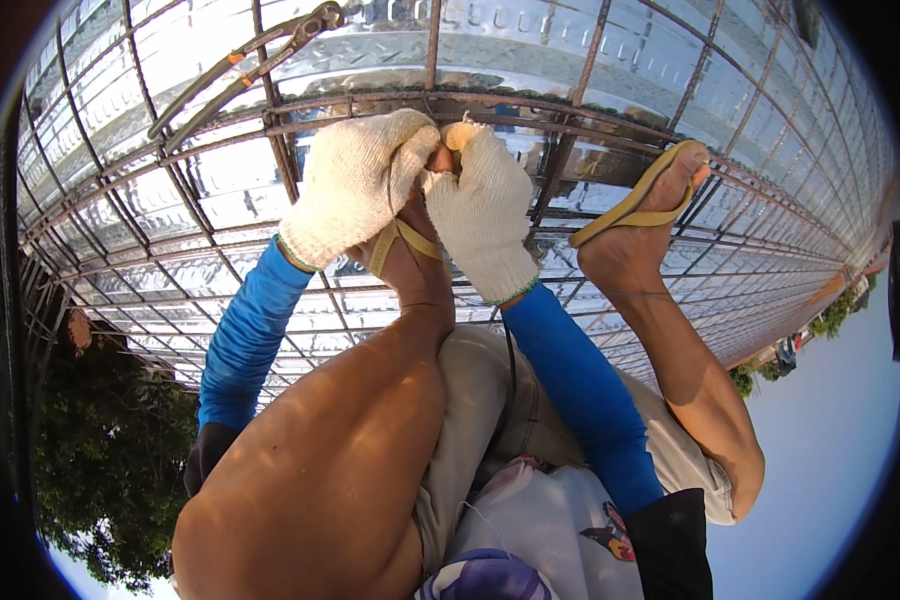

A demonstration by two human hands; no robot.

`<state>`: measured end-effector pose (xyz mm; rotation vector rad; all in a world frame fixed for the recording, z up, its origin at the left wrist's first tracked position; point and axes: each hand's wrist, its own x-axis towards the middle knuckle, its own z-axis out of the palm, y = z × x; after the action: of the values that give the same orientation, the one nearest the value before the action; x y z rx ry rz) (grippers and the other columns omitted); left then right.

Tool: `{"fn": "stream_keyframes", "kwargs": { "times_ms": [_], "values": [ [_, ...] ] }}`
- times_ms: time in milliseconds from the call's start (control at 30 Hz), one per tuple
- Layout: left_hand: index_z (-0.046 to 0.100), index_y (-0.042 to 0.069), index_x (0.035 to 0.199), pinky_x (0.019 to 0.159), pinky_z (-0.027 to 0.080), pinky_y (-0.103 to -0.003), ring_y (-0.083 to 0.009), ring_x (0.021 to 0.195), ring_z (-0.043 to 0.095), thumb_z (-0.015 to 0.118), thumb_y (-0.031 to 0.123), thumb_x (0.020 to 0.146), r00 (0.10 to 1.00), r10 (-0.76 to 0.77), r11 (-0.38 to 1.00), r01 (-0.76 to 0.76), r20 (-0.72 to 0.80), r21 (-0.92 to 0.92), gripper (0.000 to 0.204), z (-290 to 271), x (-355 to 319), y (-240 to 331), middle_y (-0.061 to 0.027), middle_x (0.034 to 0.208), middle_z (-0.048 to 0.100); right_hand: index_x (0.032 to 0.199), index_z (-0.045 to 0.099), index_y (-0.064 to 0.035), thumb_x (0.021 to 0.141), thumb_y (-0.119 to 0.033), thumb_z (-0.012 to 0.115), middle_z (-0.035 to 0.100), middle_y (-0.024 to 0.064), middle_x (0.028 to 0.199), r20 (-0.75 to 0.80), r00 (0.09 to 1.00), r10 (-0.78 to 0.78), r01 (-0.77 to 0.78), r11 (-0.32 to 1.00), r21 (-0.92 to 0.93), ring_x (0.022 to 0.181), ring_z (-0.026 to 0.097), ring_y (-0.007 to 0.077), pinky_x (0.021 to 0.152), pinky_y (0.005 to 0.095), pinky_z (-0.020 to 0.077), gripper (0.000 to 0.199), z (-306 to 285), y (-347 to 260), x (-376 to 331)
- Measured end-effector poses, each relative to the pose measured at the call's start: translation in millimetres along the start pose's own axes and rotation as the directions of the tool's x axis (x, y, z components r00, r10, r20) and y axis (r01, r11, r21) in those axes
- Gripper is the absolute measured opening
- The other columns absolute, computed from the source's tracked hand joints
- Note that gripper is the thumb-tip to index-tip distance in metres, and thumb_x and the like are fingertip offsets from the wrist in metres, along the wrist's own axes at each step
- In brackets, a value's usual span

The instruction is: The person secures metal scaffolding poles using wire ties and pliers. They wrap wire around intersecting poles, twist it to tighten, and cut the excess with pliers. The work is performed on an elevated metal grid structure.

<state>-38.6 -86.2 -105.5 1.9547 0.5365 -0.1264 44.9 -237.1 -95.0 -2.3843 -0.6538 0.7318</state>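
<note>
In a white knit glove, my left hand (pixel 355 180) is closed, its fingertips pinched together just above my left foot. A thin dark wire (pixel 391 185) runs down along these fingers. My right hand (pixel 482 205), gloved the same way, is pressed up against the left one with its fingers curled; bare fingertips show where the gloves end or are torn. What the right fingers hold is hidden. Both hands meet at a line of steel reinforcing bars (pixel 530 104) in the mesh. Long-handled pincers (pixel 245 70) with orange bands lie on the mesh, beyond my left hand.
Rebar mesh (pixel 175 180) spreads over shiny ribbed metal sheeting (pixel 375 60). My feet, in yellow flip-flops (pixel 660 200), rest on it on either side of my right hand. Trees (pixel 110 450) stand beyond the left edge; sky shows at the right.
</note>
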Motion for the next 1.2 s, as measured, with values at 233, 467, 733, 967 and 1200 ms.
{"fn": "stream_keyframes", "kwargs": {
  "times_ms": [233,467,733,967,1200],
  "values": [
    [0.075,0.007,0.106,0.071,0.058,-0.047,-0.0425,0.083,0.073,0.069,0.025,0.104,0.998,0.015,0.999,-0.012,-0.068,0.043,0.019,4.0,-0.4,0.4,-0.0182,0.091,0.074,0.107,0.072,-0.0087,0.091,-0.010,0.078,0.072,0.0130,0.087,-0.073,0.994,-0.078,0.077,0.997,-0.025,0.078,0.073,0.0367,0.066,0.0456,0.0557,0.017,11.4,15.4,1.5],
    [0.076,0.005,0.109,0.076,0.060,-0.044,-0.0407,0.086,0.076,0.071,0.019,0.102,0.980,-0.107,0.993,0.096,-0.166,-0.070,0.016,20.0,-22.2,-4.8,-0.0184,0.094,0.076,0.104,0.071,-0.0139,0.090,-0.014,0.077,0.072,0.0074,0.087,0.116,0.982,-0.150,0.170,0.967,-0.192,0.075,0.074,0.0309,0.064,0.0433,0.0574,0.015,-10.4,15.4,13.2],
    [0.075,0.009,0.098,0.072,0.059,-0.046,-0.0378,0.080,0.074,0.071,0.022,0.101,1.000,0.012,0.942,-0.013,0.004,0.335,0.014,27.8,-32.1,-5.1,-0.0136,0.089,0.077,0.118,0.073,-0.0082,0.094,-0.031,0.073,0.077,0.0090,0.099,0.510,0.673,-0.536,0.727,0.608,-0.320,0.086,0.079,0.0283,0.066,0.0420,0.0628,0.033,-57.4,21.6,70.2],
    [0.072,0.011,0.094,0.078,0.057,-0.047,-0.0349,0.090,0.073,0.072,0.027,0.099,0.998,0.016,0.924,-0.039,0.064,0.379,0.017,35.0,-32.3,-1.9,-0.0115,0.096,0.075,0.150,0.062,-0.0124,0.098,-0.027,0.069,0.072,0.0128,0.138,0.969,0.223,-0.107,0.928,0.327,-0.177,0.119,0.073,0.0282,0.095,0.0438,0.0603,0.054,-65.7,-40.5,131.6],
    [0.071,0.000,0.122,0.071,0.058,-0.031,-0.0172,0.083,0.074,0.063,0.021,0.111,0.893,-0.370,0.459,0.414,0.255,-0.786,0.026,12.2,-42.4,8.1,-0.0113,0.098,0.077,0.135,0.068,-0.0106,0.097,-0.026,0.071,0.073,0.0123,0.126,0.681,0.236,-0.693,0.957,0.287,-0.040,0.111,0.074,0.0313,0.088,0.0439,0.0610,0.041,-76.2,15.4,131.0]
  ]
}}
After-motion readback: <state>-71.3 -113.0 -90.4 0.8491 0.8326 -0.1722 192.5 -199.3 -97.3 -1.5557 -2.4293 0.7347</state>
